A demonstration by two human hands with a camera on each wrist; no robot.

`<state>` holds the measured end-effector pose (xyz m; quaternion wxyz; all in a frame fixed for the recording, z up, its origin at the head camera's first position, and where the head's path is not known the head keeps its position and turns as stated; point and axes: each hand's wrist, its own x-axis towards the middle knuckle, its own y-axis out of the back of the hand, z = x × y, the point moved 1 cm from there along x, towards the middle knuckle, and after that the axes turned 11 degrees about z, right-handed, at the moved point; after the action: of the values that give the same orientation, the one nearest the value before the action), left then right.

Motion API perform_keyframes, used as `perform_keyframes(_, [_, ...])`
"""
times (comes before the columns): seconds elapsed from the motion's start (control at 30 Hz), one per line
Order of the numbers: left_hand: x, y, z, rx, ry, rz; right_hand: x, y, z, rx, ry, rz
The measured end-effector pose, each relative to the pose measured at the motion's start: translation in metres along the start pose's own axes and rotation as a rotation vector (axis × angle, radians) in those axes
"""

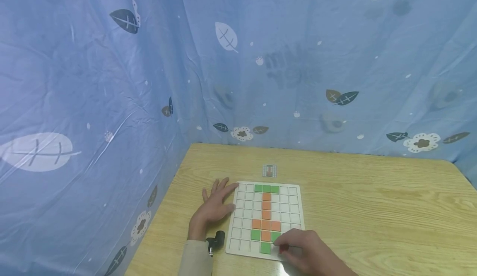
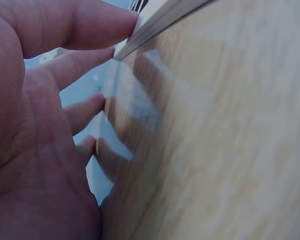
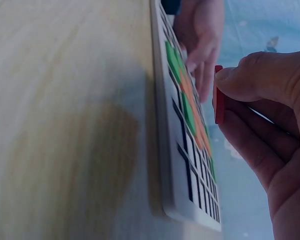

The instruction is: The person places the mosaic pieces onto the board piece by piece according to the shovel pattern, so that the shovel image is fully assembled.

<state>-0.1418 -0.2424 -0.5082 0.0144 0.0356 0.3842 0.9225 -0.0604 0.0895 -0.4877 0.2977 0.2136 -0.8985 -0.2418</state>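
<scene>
A white grid board (image 1: 240, 214) lies on the table, with green tiles (image 1: 266, 248) and orange tiles (image 1: 266, 205) set in some of its squares. At the board's left edge is my left hand (image 1: 214, 206), fingers spread; in the left wrist view its thumb (image 2: 97, 25) touches the board's side. Over the lower right part of the board, my right hand (image 1: 307, 249) pinches a thin red square tile (image 3: 219, 95) between thumb and fingers. In the right wrist view the tile stands on edge, apart from the board's surface. The hand covers the lower right squares in the head view.
Just beyond the board lies a small card (image 1: 270, 171) with a gridded pattern. A black device (image 1: 220, 238) sits by the left wrist. The wooden table (image 1: 372, 193) extends far to the right, and blue patterned curtains (image 1: 298, 69) hang behind it and on the left.
</scene>
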Motion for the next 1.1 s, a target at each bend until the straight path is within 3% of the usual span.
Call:
perform_keyframes(0.13, [0.0,0.0,-0.001,0.005,0.005,-0.003,0.001,-0.007,0.0,-0.007,-0.063,-0.061])
perform_keyframes(0.4, [0.0,-0.001,-0.002,0.009,0.007,0.0,0.0,-0.018,0.002,-0.064,-0.01,-0.044])
perform_keyframes(0.67, [0.002,-0.001,-0.003,0.021,0.006,-0.004,-0.003,-0.029,0.006,-0.132,0.177,0.176])
perform_keyframes(1.1, [0.003,-0.001,-0.004,0.001,0.007,-0.011,-0.001,-0.033,0.006,-0.129,0.112,0.161])
